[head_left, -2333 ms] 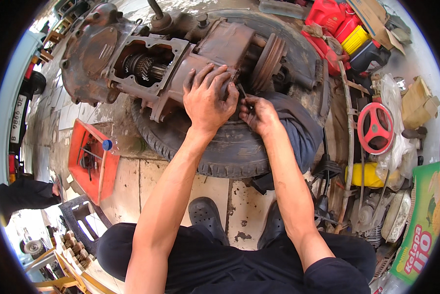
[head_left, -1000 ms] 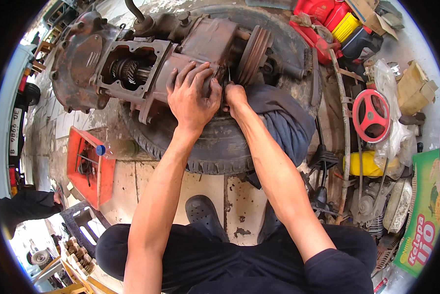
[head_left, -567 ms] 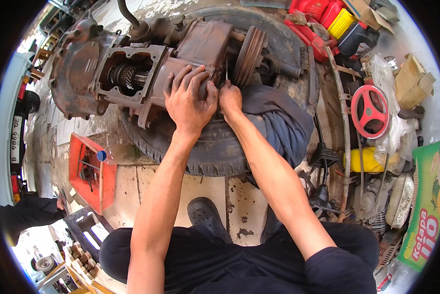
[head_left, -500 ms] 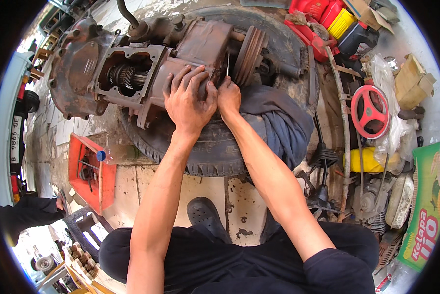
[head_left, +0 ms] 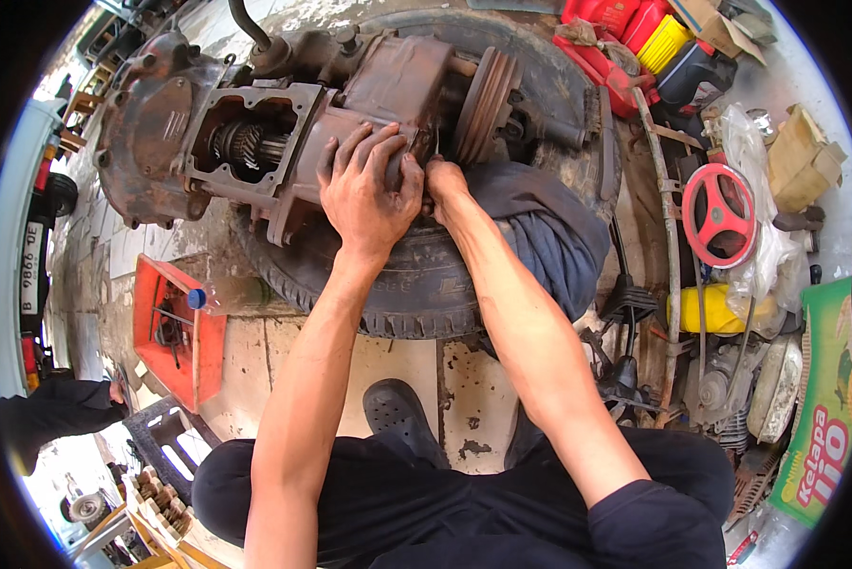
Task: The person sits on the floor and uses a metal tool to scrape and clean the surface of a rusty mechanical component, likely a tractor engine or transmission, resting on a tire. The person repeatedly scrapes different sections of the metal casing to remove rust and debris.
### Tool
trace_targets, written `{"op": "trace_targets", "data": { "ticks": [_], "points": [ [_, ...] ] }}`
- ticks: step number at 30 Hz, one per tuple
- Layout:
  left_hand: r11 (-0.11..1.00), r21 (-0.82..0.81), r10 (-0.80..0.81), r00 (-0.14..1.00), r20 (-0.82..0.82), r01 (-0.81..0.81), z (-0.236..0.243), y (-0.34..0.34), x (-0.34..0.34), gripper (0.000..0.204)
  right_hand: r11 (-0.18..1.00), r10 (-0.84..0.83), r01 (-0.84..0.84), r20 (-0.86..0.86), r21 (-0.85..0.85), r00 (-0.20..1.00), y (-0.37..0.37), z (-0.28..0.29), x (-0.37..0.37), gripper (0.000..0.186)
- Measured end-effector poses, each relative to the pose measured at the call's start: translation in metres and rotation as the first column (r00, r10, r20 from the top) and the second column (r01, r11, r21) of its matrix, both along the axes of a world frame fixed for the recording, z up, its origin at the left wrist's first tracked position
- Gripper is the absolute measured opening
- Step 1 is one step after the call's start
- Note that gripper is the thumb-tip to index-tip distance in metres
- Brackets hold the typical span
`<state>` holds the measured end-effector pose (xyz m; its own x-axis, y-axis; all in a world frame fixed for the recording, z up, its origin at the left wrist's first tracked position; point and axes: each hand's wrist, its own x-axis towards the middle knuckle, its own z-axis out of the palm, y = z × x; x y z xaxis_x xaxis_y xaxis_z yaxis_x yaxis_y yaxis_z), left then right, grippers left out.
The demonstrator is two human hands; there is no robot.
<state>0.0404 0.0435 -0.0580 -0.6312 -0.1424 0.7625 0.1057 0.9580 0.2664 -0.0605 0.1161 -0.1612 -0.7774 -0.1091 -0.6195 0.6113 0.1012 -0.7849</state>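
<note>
A rusty brown gearbox (head_left: 393,81) lies on its side across a big tyre (head_left: 416,308). Gears (head_left: 246,144) show through a rectangular opening in its casing. My left hand (head_left: 364,209) rests on the casing's near side, palm down and fingers stretched out. Just right of it, my right hand (head_left: 448,185) is closed, low in the gap between the casing and a ribbed round drum (head_left: 483,106). It grips a thin metal rod, now almost wholly hidden by the fingers and the casing. A dark blue cloth (head_left: 554,232) is bunched on the tyre beside my right wrist.
On the left, a red-orange tray (head_left: 210,365) holds tools, with a blue-capped bottle (head_left: 231,296) beside it. A red wheel (head_left: 717,216), a metal frame (head_left: 668,218) and loose parts crowd the right. Red jerrycans (head_left: 601,66) stand at the back right. Another person's dark sleeve (head_left: 56,412) shows at left.
My right hand has shifted slightly down and turned at the wrist. The thin rod that stood up from its fingers hardly shows now. My left hand stays on the casing.
</note>
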Motion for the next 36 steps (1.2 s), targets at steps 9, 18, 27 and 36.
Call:
{"op": "trace_targets", "data": {
  "ticks": [9, 18, 27, 36],
  "points": [
    [1.0, 0.019, -0.017, 1.0, -0.019, 0.018, 0.003, 0.009, -0.008, 0.02, 0.958, 0.097, -0.071, 0.082, -0.279, 0.992, 0.032, 0.001, -0.028, 0.042],
    [1.0, 0.007, -0.009, 0.999, -0.036, 0.009, 0.001, 0.005, -0.007, 0.019, 0.98, 0.199, -0.197, -0.076, 0.038, 0.977, 0.034, 0.005, -0.035, 0.038],
    [1.0, 0.007, -0.005, 1.0, -0.012, 0.005, 0.001, 0.005, -0.003, 0.02, 0.985, 0.141, -0.135, -0.056, 0.105, 0.988, 0.016, 0.012, -0.008, 0.033],
    [1.0, 0.016, -0.011, 0.999, -0.052, 0.011, 0.0, 0.01, -0.01, 0.017, 0.983, 0.079, -0.066, -0.068, 0.17, 0.995, 0.02, -0.017, -0.023, 0.045]
  ]
}}
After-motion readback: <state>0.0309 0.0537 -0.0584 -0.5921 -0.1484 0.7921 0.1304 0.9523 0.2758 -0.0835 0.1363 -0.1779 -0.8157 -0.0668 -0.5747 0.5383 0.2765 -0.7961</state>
